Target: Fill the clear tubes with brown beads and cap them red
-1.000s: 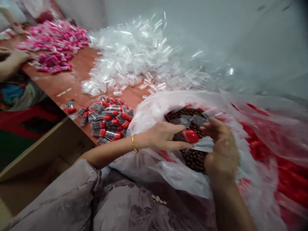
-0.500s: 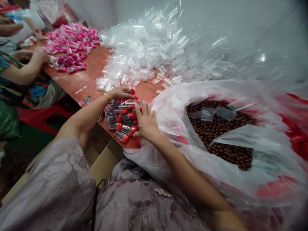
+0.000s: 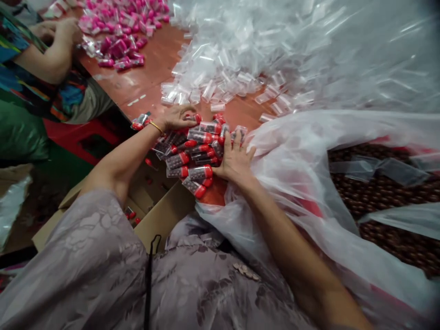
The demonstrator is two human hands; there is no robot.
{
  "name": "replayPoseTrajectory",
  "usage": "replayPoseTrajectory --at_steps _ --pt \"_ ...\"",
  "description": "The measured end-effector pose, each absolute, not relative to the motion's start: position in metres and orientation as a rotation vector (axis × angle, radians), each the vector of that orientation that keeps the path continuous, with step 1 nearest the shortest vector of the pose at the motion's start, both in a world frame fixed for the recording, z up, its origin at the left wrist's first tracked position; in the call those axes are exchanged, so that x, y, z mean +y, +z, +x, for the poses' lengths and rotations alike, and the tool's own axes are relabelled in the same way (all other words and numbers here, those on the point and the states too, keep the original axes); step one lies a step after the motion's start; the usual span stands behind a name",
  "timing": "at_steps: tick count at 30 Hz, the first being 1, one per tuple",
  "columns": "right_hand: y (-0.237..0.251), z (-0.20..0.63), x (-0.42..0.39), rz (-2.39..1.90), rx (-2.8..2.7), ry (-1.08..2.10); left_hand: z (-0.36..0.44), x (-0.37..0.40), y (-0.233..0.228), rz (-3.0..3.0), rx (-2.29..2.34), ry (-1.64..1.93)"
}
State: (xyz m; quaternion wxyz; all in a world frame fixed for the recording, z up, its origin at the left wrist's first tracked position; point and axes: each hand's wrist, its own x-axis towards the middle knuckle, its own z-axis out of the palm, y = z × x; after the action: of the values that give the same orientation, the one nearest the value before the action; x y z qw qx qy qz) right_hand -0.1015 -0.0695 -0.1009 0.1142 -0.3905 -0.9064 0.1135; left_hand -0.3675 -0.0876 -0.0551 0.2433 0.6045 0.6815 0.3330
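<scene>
Red-capped clear containers (image 3: 200, 149) filled with dark pieces are lying in a loose pile at the near edge of the reddish worktop (image 3: 154, 68), between the person's two hands. On the pile's far left side, the left hand (image 3: 177, 118) is curving its fingers over one red cap; whether that grip is clamping on it, I am unable to say. On the right side, the right hand (image 3: 236, 162) is resting against the pile, its grip spreading wide with the fingers apart. A gold bracelet (image 3: 157, 127) is circling the left wrist. To the right, a white plastic bag (image 3: 285, 156) is gaping around dark brown balls (image 3: 392, 240). Clear plastic pieces (image 3: 223, 57) are heaping up on the far side, and pink-capped items (image 3: 120, 48) are lying far left, near another person's hands (image 3: 67, 33). Below the worktop's near edge, a cardboard box (image 3: 168, 213) is standing with a few red-capped pieces (image 3: 129, 213) showing inside.
</scene>
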Motion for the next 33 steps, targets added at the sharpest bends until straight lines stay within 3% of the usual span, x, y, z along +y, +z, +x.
replayPoseTrajectory --at_steps 6,9,12,16,18,33 --pt "-0.089 -0.054 -0.114 -0.701 -2.707 0.407 -0.331 -0.214 -0.041 1.880 2.195 1.020" --pt "-0.096 -0.049 -0.124 -0.657 -2.799 0.334 -0.317 -0.282 -0.086 1.790 2.461 1.109" --pt "-0.103 -0.065 -0.113 -0.726 -2.828 0.306 -0.308 -0.320 -0.146 1.254 2.790 1.126" --pt "-0.104 -0.082 -0.097 -0.723 -2.852 0.308 -0.277 -0.318 -0.201 1.111 2.373 0.330" --pt "-0.104 -0.083 -0.096 -0.720 -2.863 0.304 -0.260 -0.304 -0.214 1.132 2.256 0.175" --pt "-0.113 -0.078 -0.095 -0.650 -2.828 0.267 -0.273 -0.302 -0.230 1.346 2.098 -0.107"
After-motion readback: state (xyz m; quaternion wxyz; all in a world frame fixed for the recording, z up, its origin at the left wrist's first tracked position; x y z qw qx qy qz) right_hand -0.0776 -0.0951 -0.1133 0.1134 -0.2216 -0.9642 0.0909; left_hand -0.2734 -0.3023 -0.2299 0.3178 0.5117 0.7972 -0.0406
